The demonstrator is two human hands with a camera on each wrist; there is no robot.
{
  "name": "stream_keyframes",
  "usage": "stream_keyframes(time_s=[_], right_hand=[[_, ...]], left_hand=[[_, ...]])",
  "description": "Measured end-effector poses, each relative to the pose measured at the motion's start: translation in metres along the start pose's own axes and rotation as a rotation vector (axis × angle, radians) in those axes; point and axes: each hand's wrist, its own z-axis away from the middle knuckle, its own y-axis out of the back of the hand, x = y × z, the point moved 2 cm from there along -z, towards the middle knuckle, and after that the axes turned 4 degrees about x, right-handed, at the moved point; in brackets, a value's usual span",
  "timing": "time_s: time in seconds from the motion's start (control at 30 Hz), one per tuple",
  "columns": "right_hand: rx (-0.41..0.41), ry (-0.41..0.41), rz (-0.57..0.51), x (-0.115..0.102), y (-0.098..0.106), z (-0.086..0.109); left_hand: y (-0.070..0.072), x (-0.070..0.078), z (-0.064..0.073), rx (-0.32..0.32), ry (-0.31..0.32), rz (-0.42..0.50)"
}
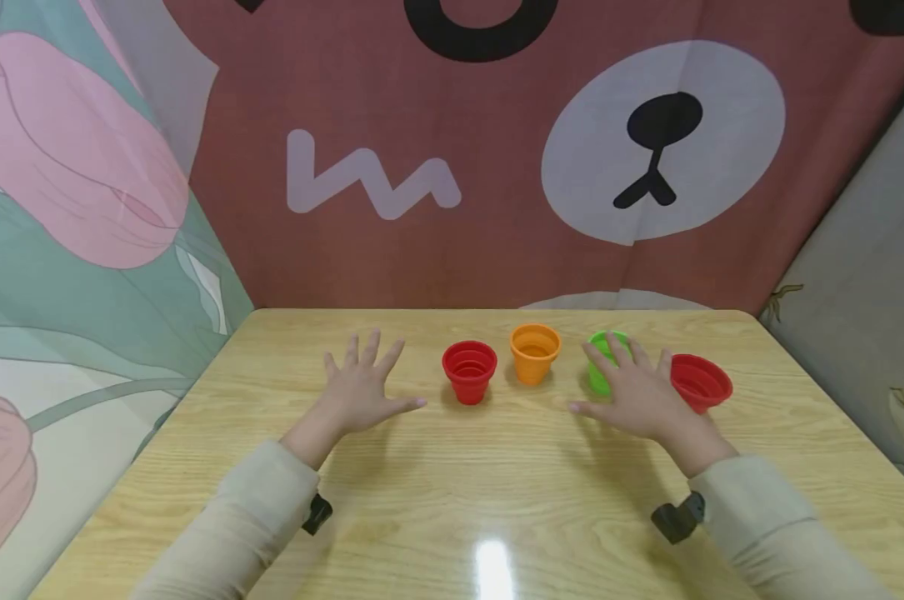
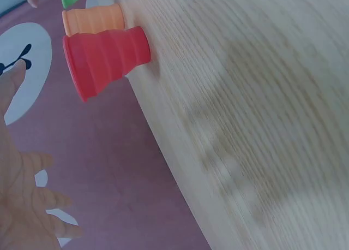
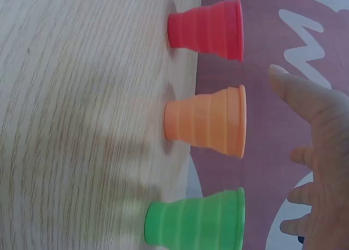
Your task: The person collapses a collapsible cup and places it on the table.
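Four cups stand in a loose row across the far half of a table [image 1: 437, 492]; from left to right they are a red cup [image 1: 470, 372], an orange cup [image 1: 535, 354], a green cup [image 3: 199, 220] and a wide-rimmed red cup [image 1: 702, 382]; the first three are upright with ribbed sides and mouths upward, the orange one set slightly farther back than the red one on its left; the wide-rimmed one is partly hidden behind the right hand [image 1: 639, 396], so its lower part cannot be made out.

The right hand is spread wide, thumb out to the left, and holds nothing; in the head view it overlaps the green cup, yet the right wrist view shows a gap between them; whether it touches the wide-rimmed cup cannot be told; the left hand [image 1: 357, 398] is likewise spread, holding nothing, above the table to the left of the first red cup, its thumb pointing toward that cup but apart from it.

Pale sleeves [image 1: 227, 525] cover both forearms; a dark device [image 1: 679, 518] sits under each wrist; a bright reflection [image 1: 494, 571] lies on the near wood; behind hangs a reddish-brown cloth [image 1: 496, 258] printed with an animal's muzzle; a flowered cloth [image 1: 84, 167] hangs at left.
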Motion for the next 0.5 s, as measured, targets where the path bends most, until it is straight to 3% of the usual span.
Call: stream_keyframes(time_s=[0.3,0.5], right_hand=[[0.049,0.060,-0.016,-0.016,-0.002,-0.007],[0.054,0.102,-0.078,-0.032,-0.009,-0.013]], left_hand=[[-0.002,0.008,-0.006,-0.001,-0.007,0.032],[-0.004,0.013,-0.010,-0.005,-0.008,0.105]])
